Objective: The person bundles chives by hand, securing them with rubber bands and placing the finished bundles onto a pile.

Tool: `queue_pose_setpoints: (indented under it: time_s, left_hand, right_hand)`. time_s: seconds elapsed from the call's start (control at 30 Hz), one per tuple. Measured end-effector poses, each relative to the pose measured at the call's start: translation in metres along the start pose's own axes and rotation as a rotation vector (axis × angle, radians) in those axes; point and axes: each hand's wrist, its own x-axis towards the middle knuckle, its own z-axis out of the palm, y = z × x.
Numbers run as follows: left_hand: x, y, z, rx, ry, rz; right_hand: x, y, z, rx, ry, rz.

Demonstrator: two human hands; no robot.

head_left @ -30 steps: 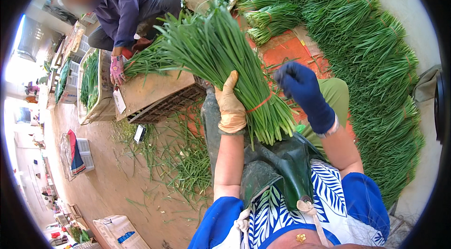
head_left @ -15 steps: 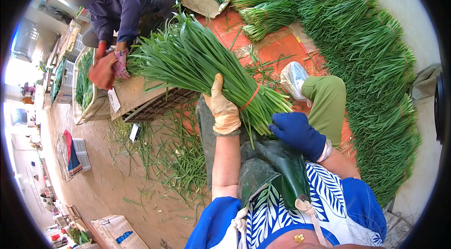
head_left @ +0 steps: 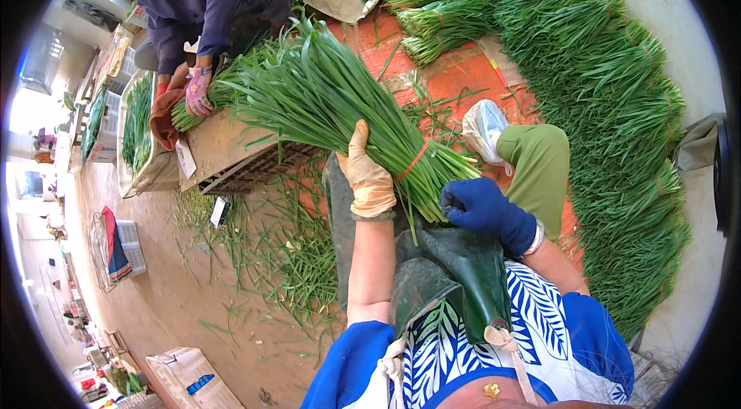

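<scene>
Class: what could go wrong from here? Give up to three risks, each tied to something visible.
1. A single band shows around the bundle; one stem hangs out below the rest, so others might work loose.
2. The left grip clasps the bundle near the band; squeezing too hard could bruise it.
3. Loose leaves litter the floor, so someone could slip.

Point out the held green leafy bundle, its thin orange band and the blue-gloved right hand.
Held green leafy bundle [head_left: 346, 92], head view: central leaves.
Thin orange band [head_left: 414, 163], head view: front strip.
Blue-gloved right hand [head_left: 485, 209], head view: glove's middle.
</scene>
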Motion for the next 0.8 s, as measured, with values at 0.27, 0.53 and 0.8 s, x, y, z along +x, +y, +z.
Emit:
queue_pose_setpoints:
  time_s: [0.27, 0.53, 0.8]
  left_hand:
    - [0.023, 0.008, -0.029, -0.120, -0.029, -0.144]
    - [0.019, 0.006, -0.028, -0.168, -0.038, -0.126]
    - [0.002, 0.005, -0.015, -0.018, -0.053, 0.027]
  right_hand:
    - [-0.036, -0.029, -0.045, 0.424, -0.324, -0.052]
    - [0.003, -0.017, -0.022, -0.318, 0.076, -0.057]
    - [0.035, -0.009, 0.003, -0.392, 0.128, 0.057]
